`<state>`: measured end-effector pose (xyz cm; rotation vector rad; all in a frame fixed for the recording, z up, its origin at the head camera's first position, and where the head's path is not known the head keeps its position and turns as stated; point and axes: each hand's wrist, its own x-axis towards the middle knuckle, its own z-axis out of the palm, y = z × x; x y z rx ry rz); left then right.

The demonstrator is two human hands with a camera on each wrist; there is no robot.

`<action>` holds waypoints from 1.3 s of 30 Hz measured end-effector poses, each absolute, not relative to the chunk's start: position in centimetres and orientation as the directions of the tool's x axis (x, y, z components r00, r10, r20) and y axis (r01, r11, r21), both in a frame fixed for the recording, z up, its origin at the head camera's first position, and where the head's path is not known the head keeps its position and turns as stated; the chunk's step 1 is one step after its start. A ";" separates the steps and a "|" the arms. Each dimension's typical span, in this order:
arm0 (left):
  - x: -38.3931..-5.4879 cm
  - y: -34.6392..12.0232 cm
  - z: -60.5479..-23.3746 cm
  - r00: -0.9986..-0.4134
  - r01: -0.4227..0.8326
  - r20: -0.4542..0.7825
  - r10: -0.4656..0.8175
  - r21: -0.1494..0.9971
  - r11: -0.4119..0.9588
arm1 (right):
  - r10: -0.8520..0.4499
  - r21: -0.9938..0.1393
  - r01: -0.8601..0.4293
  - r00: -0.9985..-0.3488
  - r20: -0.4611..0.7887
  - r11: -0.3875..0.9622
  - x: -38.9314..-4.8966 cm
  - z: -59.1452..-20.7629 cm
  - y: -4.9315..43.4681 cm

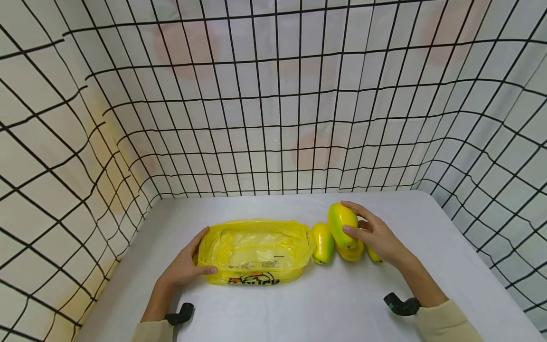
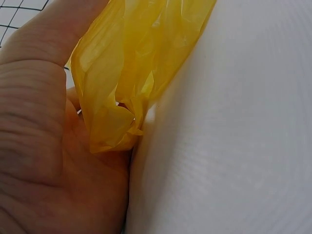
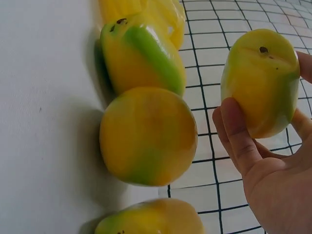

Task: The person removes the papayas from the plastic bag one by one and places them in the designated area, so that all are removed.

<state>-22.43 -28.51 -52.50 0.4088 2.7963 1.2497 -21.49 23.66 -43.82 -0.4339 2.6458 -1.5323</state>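
Note:
A yellow plastic bag (image 1: 256,251) lies with its wide mouth facing up and dark print along its front. My left hand (image 1: 185,263) grips the bag's left end, thumb over the front rim and fingers round the back. In the left wrist view, crumpled yellow film (image 2: 146,53) lies against the palm. My right hand (image 1: 382,237) holds a yellow-green mango (image 1: 342,221) between thumb and fingers, raised above the others. The right wrist view shows the held mango (image 3: 263,92) with its dark stem spot. One mango (image 1: 322,243) sits right at the bag's right end.
Another mango (image 1: 351,254) is partly covered by the held one, and a further mango (image 1: 374,256) shows under my right hand. All rest on a white table (image 1: 325,304). A black wire grid (image 1: 278,128) in front of pale cloth surrounds the back and sides.

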 end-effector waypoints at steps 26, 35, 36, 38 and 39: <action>-22.6 -28.5 -52.2 -0.957 0.232 0.064 0.282 0.752 0.617 | -0.223 -0.828 -0.180 -0.972 0.068 0.532 -20.8 -44.2 30.5; -22.4 -28.5 -52.1 -0.960 0.225 0.060 0.275 0.751 0.621 | -0.189 -0.811 -0.164 -0.980 0.067 0.562 -20.1 -44.4 33.7; -22.4 -28.5 -52.1 -0.960 0.224 0.059 0.274 0.751 0.622 | -0.187 -0.811 -0.160 -0.980 0.064 0.563 -20.1 -44.5 34.1; -22.4 -28.5 -52.1 -0.960 0.222 0.057 0.274 0.752 0.621 | -0.175 -0.809 -0.145 -0.983 0.053 0.570 -20.1 -44.7 34.8; -22.4 -28.5 -52.1 -0.960 0.223 0.057 0.274 0.751 0.622 | -0.175 -0.811 -0.139 -0.984 0.047 0.568 -20.1 -44.8 35.2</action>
